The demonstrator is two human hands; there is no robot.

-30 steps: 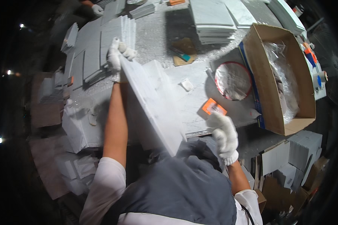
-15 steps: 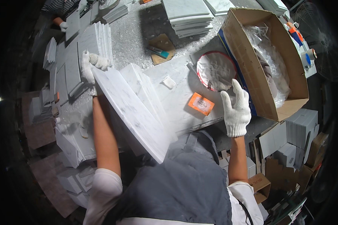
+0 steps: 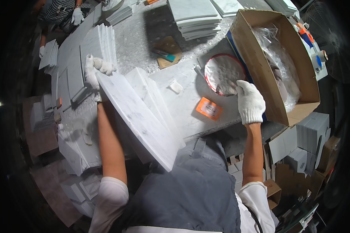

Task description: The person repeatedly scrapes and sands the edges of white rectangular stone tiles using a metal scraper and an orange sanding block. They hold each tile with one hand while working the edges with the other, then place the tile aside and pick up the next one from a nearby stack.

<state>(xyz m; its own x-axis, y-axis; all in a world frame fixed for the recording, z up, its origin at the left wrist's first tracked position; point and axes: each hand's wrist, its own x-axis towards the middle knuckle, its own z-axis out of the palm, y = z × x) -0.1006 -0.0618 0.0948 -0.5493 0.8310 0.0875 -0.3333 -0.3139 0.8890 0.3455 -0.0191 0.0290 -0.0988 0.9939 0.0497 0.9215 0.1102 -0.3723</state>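
Note:
My left hand [image 3: 99, 69], in a white knit glove, is closed on the upper corner of a white-and-grey marble tile [image 3: 138, 120]. The tile stands tilted on edge, its lower end by my apron, in front of other leaning tiles [image 3: 153, 93]. My right hand [image 3: 251, 101], gloved too, is at the near right rim of a red-rimmed round bowl [image 3: 223, 73] with whitish, crumpled-looking contents. Its fingers are drawn together, and anything pinched in them is hidden. Left of this hand lies an orange-and-white small box [image 3: 209, 108]. A small white piece [image 3: 176, 86] lies farther left.
An open cardboard box [image 3: 276, 97] holding clear plastic stands at right. Tiles are stacked at the back [image 3: 194, 17] and stand upright at left [image 3: 99, 42]. A teal-ended tool [image 3: 165, 55] lies on a brown piece. Another person's gloved hand [image 3: 77, 16] shows at far left.
My right hand has moved slightly right and its spread fingers have drawn together at the bowl. My left hand keeps its hold on the tile. The other person's hands have moved.

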